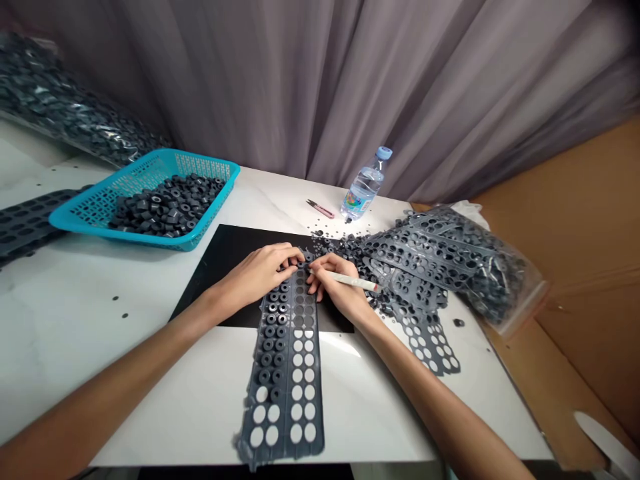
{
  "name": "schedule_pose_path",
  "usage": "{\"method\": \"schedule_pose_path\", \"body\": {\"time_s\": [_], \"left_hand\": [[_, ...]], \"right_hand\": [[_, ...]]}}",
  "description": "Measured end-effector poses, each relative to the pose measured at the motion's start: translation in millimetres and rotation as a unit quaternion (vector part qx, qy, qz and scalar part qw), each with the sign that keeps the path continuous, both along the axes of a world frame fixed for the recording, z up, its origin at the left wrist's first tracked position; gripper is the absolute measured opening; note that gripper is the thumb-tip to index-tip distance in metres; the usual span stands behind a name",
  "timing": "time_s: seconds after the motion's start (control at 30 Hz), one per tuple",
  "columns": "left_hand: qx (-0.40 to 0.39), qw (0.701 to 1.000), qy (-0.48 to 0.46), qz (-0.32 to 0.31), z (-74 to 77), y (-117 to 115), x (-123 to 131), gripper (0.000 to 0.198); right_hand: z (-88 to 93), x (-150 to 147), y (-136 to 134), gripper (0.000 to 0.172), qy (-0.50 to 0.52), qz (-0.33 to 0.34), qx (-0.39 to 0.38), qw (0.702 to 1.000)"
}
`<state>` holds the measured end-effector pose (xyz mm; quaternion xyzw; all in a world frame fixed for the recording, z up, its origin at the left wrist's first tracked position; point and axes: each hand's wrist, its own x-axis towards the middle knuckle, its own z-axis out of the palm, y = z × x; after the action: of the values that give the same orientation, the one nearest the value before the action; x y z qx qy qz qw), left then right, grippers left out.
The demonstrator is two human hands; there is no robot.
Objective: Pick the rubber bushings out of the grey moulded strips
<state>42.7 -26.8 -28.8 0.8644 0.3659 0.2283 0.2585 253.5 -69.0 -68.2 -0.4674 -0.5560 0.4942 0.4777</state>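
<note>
Sheet (289, 373): six o'clock from left hand (265, 267)
Left hand: curled, grip unclear
Right hand (345, 298): gripping pen (357, 283)
Basket (117, 236): ten o'clock
Pile (413, 248): three o'clock, beside pen

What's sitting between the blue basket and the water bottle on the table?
In the head view, pink-handled snips lie between the basket and the bottle, nearer the bottle, on the white tabletop.
</note>
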Motion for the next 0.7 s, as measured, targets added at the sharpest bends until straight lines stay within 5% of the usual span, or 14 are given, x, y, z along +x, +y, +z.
{"method": "schedule_pose_path", "body": {"time_s": [0.47, 0.7], "left_hand": [[0.138, 0.985, 0.1, -0.004, -5.6, -4.4, 5.3, 0.024], [0.17, 0.981, 0.098, -0.014, -12.7, -5.7, 9.0, 0.026]], "right_hand": [[-0.1, -1.5, -0.2, 0.027, -0.034, 0.007, 0.008, 0.999], [11.0, -5.6, -3.4, 0.008, -0.128, -0.01, 0.064, 0.99]]}}
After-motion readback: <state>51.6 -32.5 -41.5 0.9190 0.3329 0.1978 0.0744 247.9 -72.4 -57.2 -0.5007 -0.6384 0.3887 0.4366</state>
